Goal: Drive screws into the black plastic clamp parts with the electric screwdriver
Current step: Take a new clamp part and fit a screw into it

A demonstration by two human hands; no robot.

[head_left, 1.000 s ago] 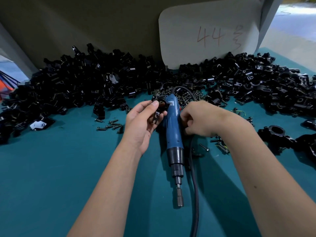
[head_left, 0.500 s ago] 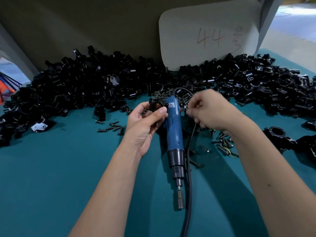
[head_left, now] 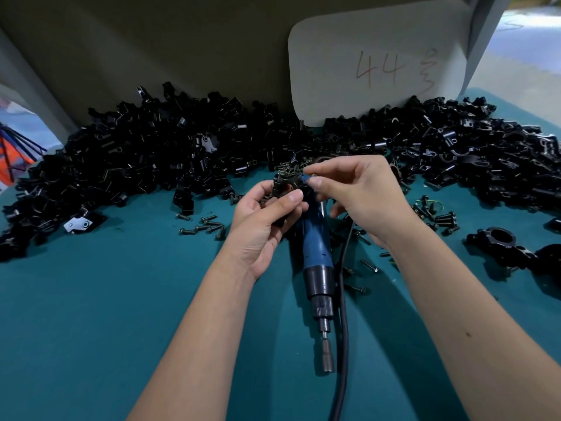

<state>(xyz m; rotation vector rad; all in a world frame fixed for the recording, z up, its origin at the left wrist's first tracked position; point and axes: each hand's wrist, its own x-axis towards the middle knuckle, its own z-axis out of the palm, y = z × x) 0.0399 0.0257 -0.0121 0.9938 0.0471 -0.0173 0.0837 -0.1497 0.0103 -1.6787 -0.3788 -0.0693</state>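
Two hands over a teal worktop (head_left: 91, 314). The left hand (head_left: 261, 229) curls its grip around one black clamp part (head_left: 283, 188); the right hand (head_left: 361, 196) pinches a small item, too small to identify, at the clamp. One blue electric screwdriver (head_left: 317, 253) lies between them. Clamp pile (head_left: 151, 156) uncountable; loose screws (head_left: 203, 226) scattered. Card (head_left: 379, 65) reads "44".

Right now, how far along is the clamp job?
Done: assembled clamps lie at the right edge. In hand: the left hand grips a black clamp part while the right hand brings a screw to it. Left: the electric screwdriver lies unused on the table, and the big pile of parts waits.
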